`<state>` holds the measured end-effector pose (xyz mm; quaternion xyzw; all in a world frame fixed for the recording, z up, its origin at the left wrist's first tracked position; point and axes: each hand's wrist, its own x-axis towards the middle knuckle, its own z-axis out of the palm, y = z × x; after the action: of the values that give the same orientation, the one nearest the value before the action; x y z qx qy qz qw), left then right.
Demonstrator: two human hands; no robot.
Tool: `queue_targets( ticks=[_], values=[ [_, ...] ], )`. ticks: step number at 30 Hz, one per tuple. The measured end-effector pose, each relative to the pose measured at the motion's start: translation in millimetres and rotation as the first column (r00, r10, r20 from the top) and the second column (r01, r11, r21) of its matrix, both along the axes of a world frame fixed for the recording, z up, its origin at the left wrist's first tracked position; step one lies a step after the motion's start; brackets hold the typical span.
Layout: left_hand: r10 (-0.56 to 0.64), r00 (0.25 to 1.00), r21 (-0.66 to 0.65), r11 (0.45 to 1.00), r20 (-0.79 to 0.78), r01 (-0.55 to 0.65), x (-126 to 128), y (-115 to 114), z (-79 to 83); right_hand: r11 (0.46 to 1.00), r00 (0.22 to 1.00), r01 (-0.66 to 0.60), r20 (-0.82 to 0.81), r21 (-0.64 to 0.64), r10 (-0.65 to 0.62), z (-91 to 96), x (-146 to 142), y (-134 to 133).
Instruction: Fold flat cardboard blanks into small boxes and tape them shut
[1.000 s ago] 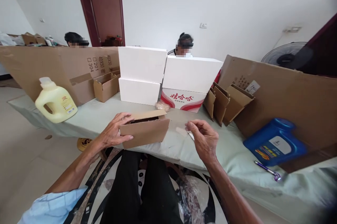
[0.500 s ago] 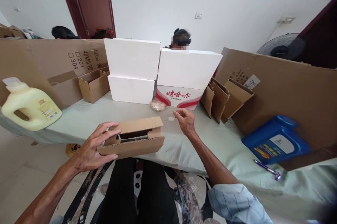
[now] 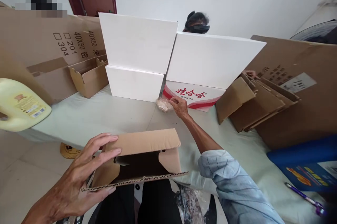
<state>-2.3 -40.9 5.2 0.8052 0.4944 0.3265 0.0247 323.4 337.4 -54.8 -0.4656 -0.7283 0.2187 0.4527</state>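
Observation:
My left hand [image 3: 79, 178] grips the left end of a small open cardboard box [image 3: 143, 159] at the table's near edge, fingers wrapped over its side, lid flap raised. My right hand [image 3: 179, 106] is stretched far forward over the table, its fingers closed on a small crumpled translucent bag [image 3: 163, 104] lying in front of the stacked white boxes [image 3: 137, 52]. A red-printed white carton [image 3: 195, 94] stands just behind that hand.
A cream detergent jug [image 3: 18, 106] lies at the left. A blue jug [image 3: 308, 164] and a purple pen [image 3: 306, 199] lie at the right. Folded cartons [image 3: 252, 104] lean on big cardboard sheets [image 3: 297, 87]. An open small box [image 3: 88, 76] sits back left. A person [image 3: 197, 24] sits behind the boxes.
My right hand has reached forward from mid-table to the crumpled bag. The left hand pulled the small box nearer and its opening now faces me. The view moved closer to the table.

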Motion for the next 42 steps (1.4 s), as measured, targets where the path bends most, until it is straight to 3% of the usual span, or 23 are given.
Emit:
queue_targets(
  ticks=[6, 10, 14, 20, 23, 26, 30, 33, 36, 39, 42],
  values=[
    [-0.008, 1.0, -0.057, 0.998, -0.003, 0.008, -1.5, -2.2, 1.4, 0.998, 0.977, 0.058, 0.203, 0.021, -0.061, -15.7, -0.5, 20.2],
    [-0.021, 1.0, -0.085, 0.996, -0.008, 0.02, 0.1, -3.9, 2.0, 0.99, 0.939, 0.096, 0.322, 0.1, -0.124, -20.3, 0.2, 21.6],
    [-0.018, 1.0, -0.097, 0.995, 0.005, 0.018, 2.4, -3.9, 3.2, 0.981, 0.888, 0.008, 0.449, 0.194, -0.096, -24.7, -7.9, 17.2],
    [-0.057, 0.991, -0.03, 0.998, 0.119, 0.061, 6.7, -1.3, 7.6, 0.978, 0.828, -0.085, 0.559, 0.192, -0.037, -37.9, -15.7, 8.0],
    [-0.072, 0.987, -0.009, 0.997, 0.145, 0.074, 8.3, -0.9, 9.9, 0.979, 0.831, -0.096, 0.556, 0.183, -0.022, -32.6, -14.0, 4.5],
    [-0.071, 0.987, -0.036, 0.996, 0.144, 0.077, 6.6, -1.6, 12.2, 0.973, 0.859, -0.106, 0.512, 0.207, -0.015, -14.8, -11.8, -5.7],
    [-0.079, 0.993, -0.106, 0.99, 0.085, 0.088, 0.9, -3.1, 17.4, 0.953, 0.921, -0.077, 0.386, 0.293, -0.044, 21.1, -4.6, -49.9],
    [-0.084, 0.996, -0.179, 0.98, 0.037, 0.089, -3.7, -1.8, 25.9, 0.925, 0.97, -0.08, 0.242, 0.371, -0.013, 54.2, 5.4, -112.9],
    [-0.099, 0.994, -0.254, 0.963, -0.036, 0.086, -7.9, 3.2, 38.2, 0.871, 0.992, -0.127, 0.057, 0.474, 0.114, 86.9, 15.8, -188.7],
    [-0.14, 0.983, -0.32, 0.942, -0.118, 0.095, -10.7, 11.4, 50.4, 0.839, 0.951, -0.306, 0.107, 0.449, 0.289, 111.1, 22.1, -249.4],
    [-0.194, 0.963, -0.371, 0.922, -0.187, 0.113, -11.2, 19.8, 59.1, 0.791, 0.837, -0.544, 0.252, 0.282, 0.486, 127.9, 23.8, -275.1]
  ],
)
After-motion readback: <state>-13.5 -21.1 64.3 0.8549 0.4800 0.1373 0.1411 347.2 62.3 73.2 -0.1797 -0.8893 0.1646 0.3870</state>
